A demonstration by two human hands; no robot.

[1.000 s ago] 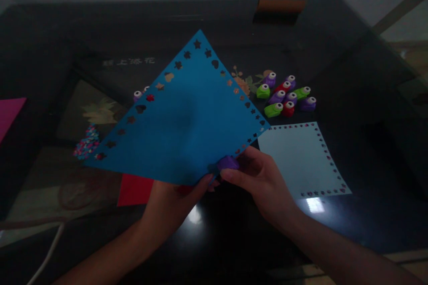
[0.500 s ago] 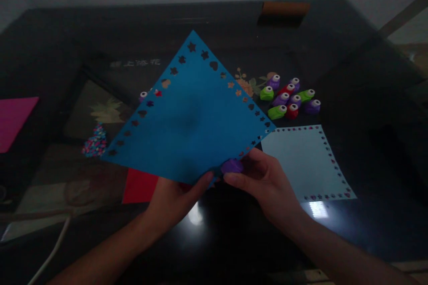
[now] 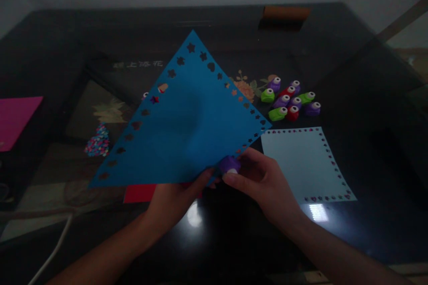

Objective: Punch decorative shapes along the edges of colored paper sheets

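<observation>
A blue sheet of paper (image 3: 194, 129) is held up at an angle above the dark table, with star, heart and leaf shapes cut along its edges. My left hand (image 3: 180, 196) pinches its lower edge, thumb on top and the fingers hidden beneath. In my right hand (image 3: 259, 176), thumb and fingers grip a small purple craft punch (image 3: 229, 164) placed at the lower right edge of the blue sheet. A red sheet (image 3: 140, 193) lies partly covered under the blue one.
Several purple, green and red punches (image 3: 278, 114) are grouped at the right. Below them lies a pale sheet (image 3: 297, 164) with a punched border. A pile of colourful paper bits (image 3: 98, 142) and a pink sheet (image 3: 18, 120) are at left. A brown roll (image 3: 286, 12) rests at the back.
The blue sheet has turned slightly, its left corner dropping down and to the left. The purple punch has tilted and shifted a little left along the edge, still in my right hand.
</observation>
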